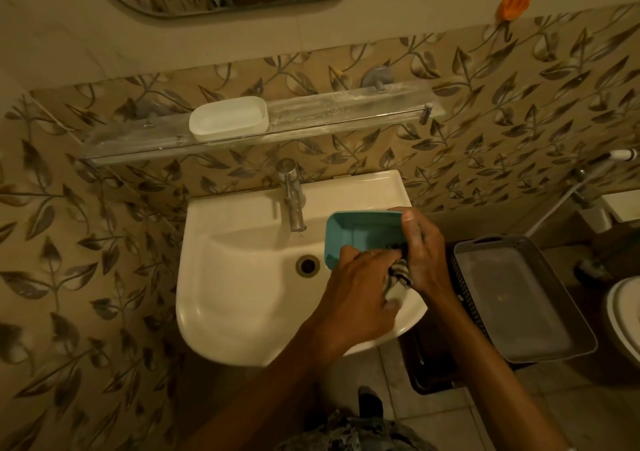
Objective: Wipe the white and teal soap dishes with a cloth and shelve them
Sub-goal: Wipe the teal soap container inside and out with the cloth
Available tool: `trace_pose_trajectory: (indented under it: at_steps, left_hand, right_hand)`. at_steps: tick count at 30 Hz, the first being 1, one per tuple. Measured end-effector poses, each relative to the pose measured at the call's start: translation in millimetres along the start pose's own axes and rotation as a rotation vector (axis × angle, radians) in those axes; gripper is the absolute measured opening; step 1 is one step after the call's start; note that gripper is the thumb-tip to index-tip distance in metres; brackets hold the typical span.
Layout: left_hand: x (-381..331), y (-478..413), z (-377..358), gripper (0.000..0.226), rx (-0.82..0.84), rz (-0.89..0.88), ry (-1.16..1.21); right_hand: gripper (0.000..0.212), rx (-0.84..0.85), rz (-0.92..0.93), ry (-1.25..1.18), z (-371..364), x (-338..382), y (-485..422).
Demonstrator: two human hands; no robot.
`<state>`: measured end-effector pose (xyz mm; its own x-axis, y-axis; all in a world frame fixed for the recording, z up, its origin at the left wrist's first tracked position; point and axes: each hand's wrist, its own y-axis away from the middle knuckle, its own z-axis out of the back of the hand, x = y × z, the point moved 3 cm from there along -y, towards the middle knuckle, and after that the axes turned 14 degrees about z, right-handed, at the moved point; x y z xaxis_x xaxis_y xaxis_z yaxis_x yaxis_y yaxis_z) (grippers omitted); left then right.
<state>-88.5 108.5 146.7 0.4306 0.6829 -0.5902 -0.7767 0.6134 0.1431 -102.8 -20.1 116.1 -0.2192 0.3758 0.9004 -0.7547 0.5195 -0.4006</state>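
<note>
The teal soap dish is held tilted over the right side of the white sink. My right hand grips its right end, thumb on the top rim. My left hand holds a striped cloth and pushes it into the dish's hollow. Most of the cloth is hidden between my hands. The white soap dish stands upright on the left part of the glass shelf above the sink.
A chrome tap rises at the back of the sink, just left of the teal dish. A grey basket sits to the right on a dark stand. A toilet edge is at far right. An orange holder hangs on the wall.
</note>
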Motion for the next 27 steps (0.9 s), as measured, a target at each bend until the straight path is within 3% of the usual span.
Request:
trace_pose_trajectory:
  at_steps: [2,6,9,11,13,16,18,20,24,27]
  left_hand:
    - [1.6,0.6,0.4,0.064,-0.111,-0.092,-0.237]
    - [7.2,-9.8,18.0,0.054,-0.174,-0.211,-0.368]
    - [13.8,-12.8,31.4,0.056,-0.112,-0.337,-0.424]
    - [13.7,-8.8,37.3,0.056,-0.071,-0.475,-0.458]
    - [13.0,-6.1,40.7,0.053,-0.002,-0.535,-0.488]
    - [17.6,-5.4,33.3,0.065,0.077,-0.358,-0.533]
    - [18.4,-2.6,23.1,0.076,0.039,-0.252,-0.627]
    - [12.5,-0.1,17.0,0.073,-0.020,-0.201,-0.651]
    - [3.4,7.9,9.6,0.058,-0.122,-0.058,-0.402]
    - [2.1,15.5,8.2,0.048,-0.088,0.106,-0.084]
  right_hand:
    - [0.043,-0.013,-0.074,-0.065,-2.3,0.5,3.1]
    - [0.058,-0.096,-0.484,-0.535,-8.5,-7.2,20.4]
    - [0.078,0.038,-0.684,-1.030,-4.2,-6.9,25.7]
    - [0.087,0.166,-0.777,-1.231,-1.3,-3.5,24.5]
    - [0.084,0.245,-0.867,-1.244,-1.3,-1.4,21.4]
    - [0.069,0.265,-0.875,-1.068,-3.6,-5.6,13.0]
    - [0.065,0.222,-0.815,-0.972,-6.3,-7.6,7.8]
    - [0.061,0.221,-0.755,-0.945,-10.2,-7.4,5.4]
    - [0.054,0.154,-0.720,-0.954,-19.6,-10.3,6.4]
    - [0.046,0.047,-0.699,-0.981,-27.5,-12.4,11.5]
